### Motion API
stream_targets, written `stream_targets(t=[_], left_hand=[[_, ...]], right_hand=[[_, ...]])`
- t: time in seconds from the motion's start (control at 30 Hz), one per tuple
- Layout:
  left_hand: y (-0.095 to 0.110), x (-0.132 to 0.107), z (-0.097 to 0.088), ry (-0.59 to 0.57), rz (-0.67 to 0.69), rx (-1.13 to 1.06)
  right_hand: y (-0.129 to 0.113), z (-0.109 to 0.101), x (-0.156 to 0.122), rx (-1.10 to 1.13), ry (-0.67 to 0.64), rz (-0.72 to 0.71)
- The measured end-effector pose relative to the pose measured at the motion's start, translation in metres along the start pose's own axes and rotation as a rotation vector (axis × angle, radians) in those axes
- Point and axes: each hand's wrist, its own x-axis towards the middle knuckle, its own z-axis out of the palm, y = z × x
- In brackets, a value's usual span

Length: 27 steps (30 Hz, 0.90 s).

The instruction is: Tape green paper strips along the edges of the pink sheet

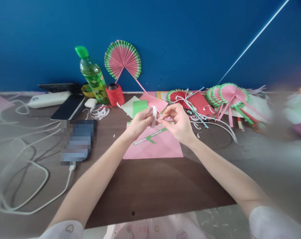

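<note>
Nearest the head camera, pale sleeves (65,229) framed bare forearms reaching across the brown table (160,186). On my feed, the left hand (139,123) held a white roll (154,117), apparently tape, on edge above the pink sheet (152,151), probably so its rim faced the right hand (179,123). That one's fingertips were narrow, just beside the roll; whether they were closed on anything I couldn't tell. Green strips (150,137) lay flat on the sheet, likely for easy reach.

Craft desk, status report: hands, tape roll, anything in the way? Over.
Left hand holding white tape roll. Right hand pinched close beside it, contents unclear. Green strips on pink paper below, not blocking the hands.
</note>
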Motion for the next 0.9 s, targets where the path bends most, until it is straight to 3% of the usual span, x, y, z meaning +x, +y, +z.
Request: stream_targets(t=[0.1,0.37,0.63,0.9], left_hand=[[-0.0005,-0.0005,-0.0016,-0.013,-0.032,0.026],[0.0025,-0.0024,-0.003,-0.245,0.019,0.043],[0.0028,-0.002,-0.0047,-0.295,0.043,0.04],[0.0049,-0.0011,-0.0045,-0.341,-0.013,-0.148]], right_hand=[[0.0005,-0.0029,0.0027,0.027,0.038,0.054],[0.0008,-0.0089,0.0077,0.103,0.074,0.077],[0.0056,-0.0087,0.0081,0.246,-0.003,0.067],[0.0052,-0.0094,0.0097,0.428,-0.074,0.168]])
